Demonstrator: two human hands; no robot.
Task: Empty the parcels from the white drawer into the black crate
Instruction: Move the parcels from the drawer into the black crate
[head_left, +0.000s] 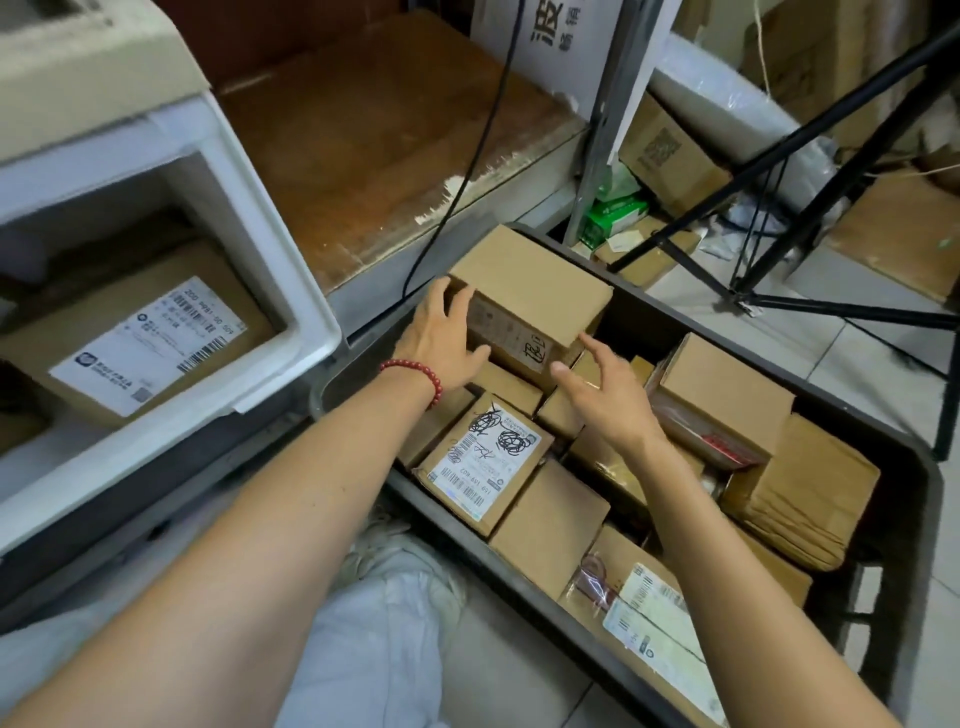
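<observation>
The left hand (447, 343) (red bead bracelet (415, 374) at the wrist) grips a cardboard box (535, 291) by its left end, atop parcels in the black crate's (904, 499) 11 o'clock corner. The right hand (602, 395) spreads slack-fingered at its near corner. At 9 o'clock, the white drawer (291, 291) holds a labelled parcel (145, 343).

1. Box (530, 291): plain brown cardboard.
2. Crate (906, 519): black.
3. Drawer (280, 260): white.
4. Bracelet (415, 376): red beads.
5. Label (485, 457): white, with black barcodes and scribbles.
6. Packet (615, 215): green and white.
7. Tripod (779, 153): black.
8. Board (374, 130): reddish brown, with white scuffs.
</observation>
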